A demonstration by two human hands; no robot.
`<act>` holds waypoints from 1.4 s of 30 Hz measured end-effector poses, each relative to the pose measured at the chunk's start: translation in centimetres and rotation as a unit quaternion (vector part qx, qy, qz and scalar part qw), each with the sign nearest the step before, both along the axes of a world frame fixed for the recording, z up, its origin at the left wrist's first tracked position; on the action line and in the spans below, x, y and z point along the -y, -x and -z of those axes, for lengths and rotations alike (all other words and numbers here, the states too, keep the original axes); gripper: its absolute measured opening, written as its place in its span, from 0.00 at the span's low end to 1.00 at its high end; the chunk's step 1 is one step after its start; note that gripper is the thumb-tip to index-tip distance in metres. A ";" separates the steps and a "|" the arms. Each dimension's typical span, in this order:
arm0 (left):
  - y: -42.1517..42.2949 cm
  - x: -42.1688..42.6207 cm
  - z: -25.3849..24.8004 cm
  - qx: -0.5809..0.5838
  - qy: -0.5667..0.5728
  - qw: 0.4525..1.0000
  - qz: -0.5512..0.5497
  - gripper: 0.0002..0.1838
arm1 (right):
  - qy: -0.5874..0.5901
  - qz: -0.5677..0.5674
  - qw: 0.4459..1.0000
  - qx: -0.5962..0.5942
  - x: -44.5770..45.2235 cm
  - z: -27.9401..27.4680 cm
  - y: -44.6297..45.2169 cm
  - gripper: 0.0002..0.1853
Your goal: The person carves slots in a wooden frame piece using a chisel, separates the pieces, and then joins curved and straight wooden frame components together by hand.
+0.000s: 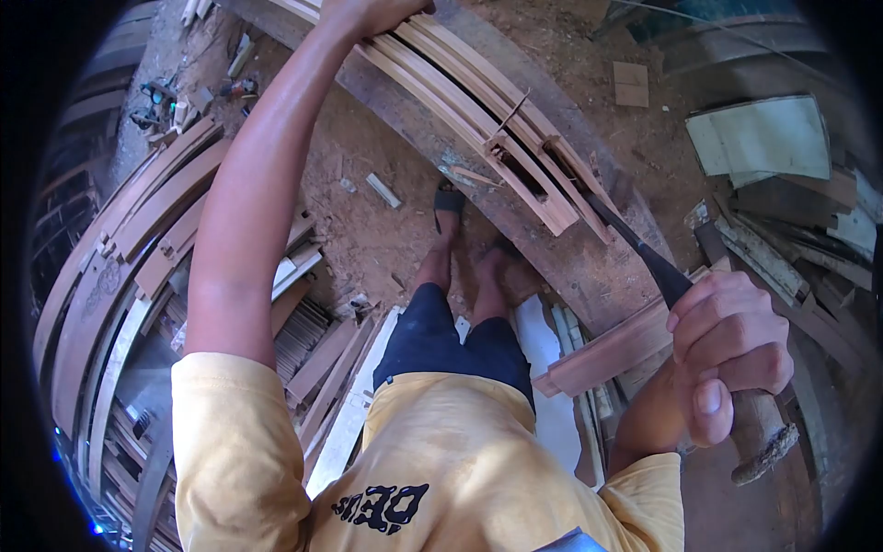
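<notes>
In the head view my right hand [731, 354] is wrapped around the wooden handle of a chisel [648, 262]. The handle's frayed butt end sticks out below my fist. Its long dark blade slants up and left into a slot near the end of the grooved wooden pieces [451, 87], which lie side by side. Another dark mortise and a thin upright splinter show beside the blade. At the top edge, my left hand [372, 13] closes over the same wooden pieces, its fingers partly hidden. Beneath them lies a broad, worn plank [589, 267].
Curved wooden parts [129, 212] are stacked at left. A reddish board [602, 359] lies near my right forearm. Pale sheets [763, 138] and scrap wood lie at right. My feet stand on a dirt floor [368, 230] strewn with offcuts.
</notes>
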State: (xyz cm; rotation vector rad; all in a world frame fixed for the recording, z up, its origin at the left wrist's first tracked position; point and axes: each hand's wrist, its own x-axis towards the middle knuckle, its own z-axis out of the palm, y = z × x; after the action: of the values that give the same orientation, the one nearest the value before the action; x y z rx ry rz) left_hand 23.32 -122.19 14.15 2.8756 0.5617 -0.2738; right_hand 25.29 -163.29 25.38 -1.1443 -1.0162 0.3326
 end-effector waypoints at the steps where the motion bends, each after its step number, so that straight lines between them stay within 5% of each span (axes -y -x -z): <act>1: 0.0 0.0 0.0 -0.006 -0.002 1.000 -0.003 0.23 | -0.003 -0.036 0.999 0.003 -0.4 0.0 -0.4 0.12; 7: 0.0 -0.1 -0.1 0.003 -0.007 1.000 0.013 0.22 | 0.037 -0.069 0.997 0.010 -3.8 0.9 -0.7 0.09; 13: 0.0 0.3 -0.5 -0.011 -0.012 1.000 -0.008 0.22 | 0.064 0.043 0.993 -0.087 7.6 4.0 3.9 0.12; 15: 0.0 0.1 -0.5 -0.002 -0.012 1.000 -0.018 0.22 | 0.155 0.203 0.963 -0.087 10.8 6.2 5.8 0.14; 16: 0.1 0.0 -0.4 0.003 -0.001 1.000 -0.029 0.22 | 0.174 0.157 0.966 -0.110 12.8 6.8 6.3 0.15; 21: -0.4 0.7 -1.4 -0.007 -0.005 0.999 -0.044 0.22 | 0.126 0.221 0.957 -0.137 12.0 8.0 7.5 0.17; 23: -0.5 0.7 -1.0 -0.010 0.010 0.999 -0.030 0.22 | 0.081 0.288 0.925 -0.234 11.5 7.4 7.4 0.17; 24: -0.4 0.5 -0.8 -0.014 0.006 1.000 -0.023 0.22 | 0.099 0.316 0.933 -0.138 9.8 6.4 7.0 0.17; 28: 0.1 0.0 -0.3 0.007 -0.007 1.000 -0.004 0.22 | -0.046 0.273 0.946 -0.170 7.7 5.9 6.6 0.19; 32: -0.3 0.3 -0.3 -0.005 -0.011 1.000 -0.011 0.22 | -0.051 0.211 0.961 -0.171 5.9 4.3 4.7 0.21; 36: -0.3 0.4 -0.4 -0.014 -0.002 1.000 -0.009 0.23 | 0.091 0.188 0.977 0.036 -0.2 4.7 3.0 0.15; 40: -0.3 0.0 -0.1 -0.024 -0.010 1.000 0.006 0.24 | 0.233 0.199 0.936 0.175 -9.1 1.3 1.6 0.32; 42: -0.5 -0.2 -0.5 -0.016 -0.028 0.999 0.024 0.26 | 0.239 0.297 0.897 0.226 -7.4 2.3 2.0 0.24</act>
State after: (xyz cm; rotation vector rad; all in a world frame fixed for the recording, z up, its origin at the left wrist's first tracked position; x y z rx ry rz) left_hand 23.82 -121.96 14.66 2.9473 0.5140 -0.3166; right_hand 23.29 -155.89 23.07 -1.9776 -0.9429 -0.2061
